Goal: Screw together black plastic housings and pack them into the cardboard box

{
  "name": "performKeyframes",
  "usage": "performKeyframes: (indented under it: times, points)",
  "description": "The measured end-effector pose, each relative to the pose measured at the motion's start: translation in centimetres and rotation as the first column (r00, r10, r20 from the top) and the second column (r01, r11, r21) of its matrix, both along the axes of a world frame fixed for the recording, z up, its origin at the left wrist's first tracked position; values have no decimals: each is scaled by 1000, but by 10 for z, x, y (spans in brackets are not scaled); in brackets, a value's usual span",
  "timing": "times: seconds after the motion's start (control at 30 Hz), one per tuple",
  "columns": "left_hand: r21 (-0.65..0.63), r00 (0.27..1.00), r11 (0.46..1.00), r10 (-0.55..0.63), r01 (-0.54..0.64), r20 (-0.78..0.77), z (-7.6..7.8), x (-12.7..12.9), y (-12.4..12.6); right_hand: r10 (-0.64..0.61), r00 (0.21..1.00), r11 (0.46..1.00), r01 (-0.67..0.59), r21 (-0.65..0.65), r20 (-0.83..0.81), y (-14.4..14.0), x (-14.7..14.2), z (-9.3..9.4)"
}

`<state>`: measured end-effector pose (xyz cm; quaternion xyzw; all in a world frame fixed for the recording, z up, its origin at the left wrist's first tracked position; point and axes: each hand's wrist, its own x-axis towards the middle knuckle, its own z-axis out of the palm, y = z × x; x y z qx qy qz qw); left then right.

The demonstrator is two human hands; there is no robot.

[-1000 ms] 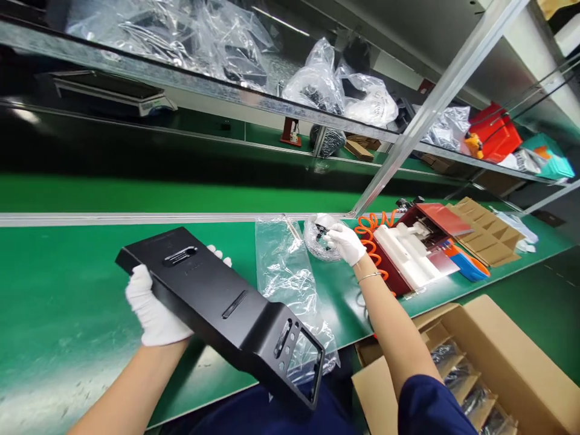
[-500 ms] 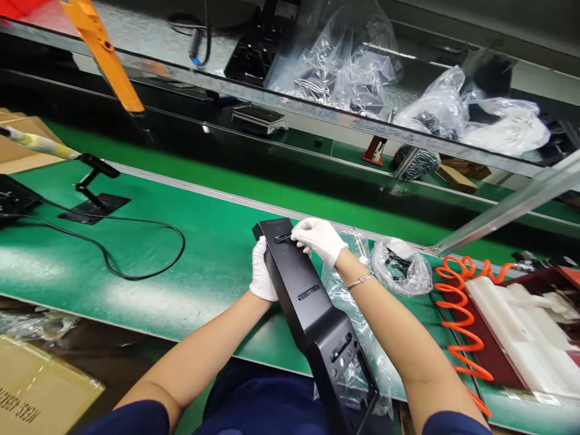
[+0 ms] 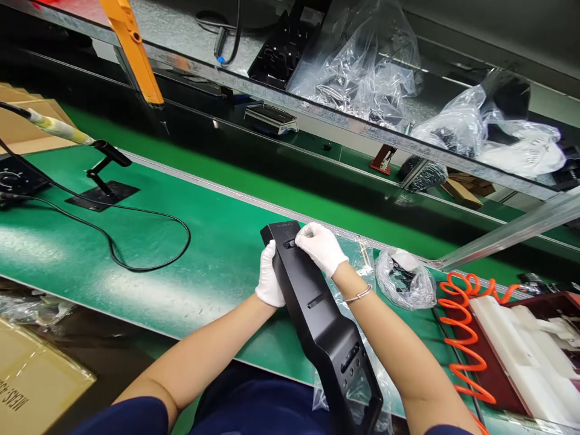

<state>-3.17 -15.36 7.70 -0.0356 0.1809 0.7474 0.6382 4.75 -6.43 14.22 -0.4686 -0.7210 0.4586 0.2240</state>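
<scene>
Black panel (image 3: 317,308), long and moulded, sits tilted between our two gloved hands above the near edge of the green counter (image 3: 190,254), its far end raised and its cut-out end dropping toward our lap. Our left hand (image 3: 270,279) wraps the panel's left edge near the top, its grip clenched on the panel. Our right hand (image 3: 321,246) lies over the top face, fingertips pressing at the small slot there; whether a little part is pinched under them we cannot tell. We judge the work at this slot to be under way, while the second slot lower down and the openings at the near end show nothing being done to them. Under the panel lies a crumpled clear bag (image 3: 362,374), and just to the right a small bag of dark parts (image 3: 405,279). Farther right an orange coiled hose (image 3: 462,338) runs beside a white fixture (image 3: 521,350). To the left a black cable (image 3: 149,241) loops across the counter from a small stand (image 3: 103,187).
</scene>
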Motion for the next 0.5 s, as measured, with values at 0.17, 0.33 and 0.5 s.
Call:
performKeyframes:
  times: [0.17,0.33,0.5]
  points:
    - [8,1000,1000,-10,10,-14,5,1,-3,-23,996,999,20,-25,-86,4,3,-1]
    - [-56,1000,998,17,-17,-7,6,4,-5,224,953,892,-284,-353,-203,-2,5,2]
    - [3,1000,1000,-7,7,-23,-3,6,-5,196,955,875,-274,-400,-225,-9,2,-3]
